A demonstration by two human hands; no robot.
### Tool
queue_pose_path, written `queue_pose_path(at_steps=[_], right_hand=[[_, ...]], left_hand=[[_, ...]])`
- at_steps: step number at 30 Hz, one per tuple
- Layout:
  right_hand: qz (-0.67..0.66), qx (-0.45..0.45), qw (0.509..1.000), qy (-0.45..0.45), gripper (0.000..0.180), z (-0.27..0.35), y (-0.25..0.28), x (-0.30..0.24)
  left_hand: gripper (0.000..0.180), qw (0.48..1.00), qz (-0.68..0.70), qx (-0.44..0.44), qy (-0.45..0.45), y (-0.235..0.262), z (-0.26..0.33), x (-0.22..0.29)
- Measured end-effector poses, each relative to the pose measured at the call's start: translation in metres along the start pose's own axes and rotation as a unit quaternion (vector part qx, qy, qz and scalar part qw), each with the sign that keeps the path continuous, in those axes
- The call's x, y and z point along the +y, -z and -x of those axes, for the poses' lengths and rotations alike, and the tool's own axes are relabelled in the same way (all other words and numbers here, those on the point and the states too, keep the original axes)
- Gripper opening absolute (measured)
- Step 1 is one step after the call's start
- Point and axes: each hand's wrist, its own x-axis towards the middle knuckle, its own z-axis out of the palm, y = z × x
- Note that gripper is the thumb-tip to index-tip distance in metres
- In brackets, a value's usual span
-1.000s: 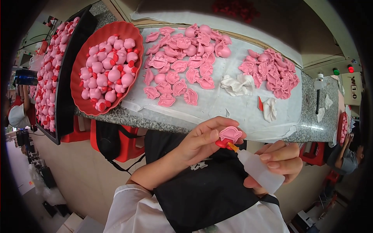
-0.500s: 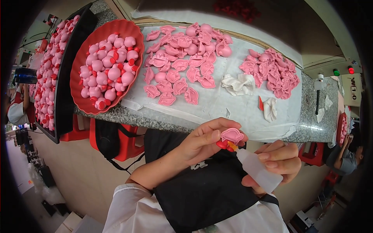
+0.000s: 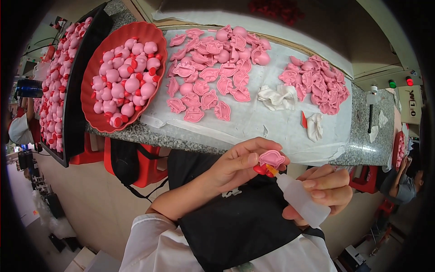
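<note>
My left hand [image 3: 238, 164] pinches a small pink moulded piece [image 3: 272, 158] with a red part under it, held just below the table's front edge. My right hand [image 3: 327, 189] grips a small white squeeze bottle [image 3: 300, 199]. Its orange nozzle tip touches the red part beneath the pink piece. Both hands hover over my black apron [image 3: 235, 222].
A granite table [image 3: 362, 149] covered with a white sheet [image 3: 253, 122] holds several loose pink shells [image 3: 208, 86], a second pink pile [image 3: 319, 84] and white cloths [image 3: 278, 97]. A red bowl [image 3: 90, 106] and black tray [image 3: 72, 113] of pink figures sit left. Another person [image 3: 403, 181] sits at right.
The pink piece and bottle have shifted very slightly; the nozzle stays at the red part. Nothing else has moved.
</note>
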Motion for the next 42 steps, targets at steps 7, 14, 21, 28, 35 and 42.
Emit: queue_pose_path(at_steps=[7,14,21,28,35,42], right_hand=[[0.015,-0.011,1.0,0.003,0.052,-0.001,0.0,0.0],[0.024,-0.036,0.999,0.003,0.051,-0.001,0.004,-0.001],[0.023,-0.058,0.998,0.02,0.051,0.0,0.008,0.0],[0.012,-0.038,0.999,0.022,0.052,0.0,0.007,0.0],[0.013,-0.076,0.996,0.041,0.052,-0.003,0.011,0.002],[0.025,-0.072,0.995,0.062,0.051,0.0,0.012,0.004]], left_hand=[[0.044,1.0,-0.006,-0.001,-0.003,0.001,0.0,0.0],[0.044,1.0,-0.004,-0.001,-0.002,-0.001,0.0,0.0],[0.044,1.0,-0.004,-0.004,-0.004,-0.001,0.0,0.001],[0.043,1.0,0.0,-0.003,-0.004,0.0,0.0,0.001],[0.044,1.0,-0.004,-0.01,-0.009,0.001,-0.001,0.001],[0.044,1.0,-0.007,-0.008,-0.004,0.001,0.0,0.002]])
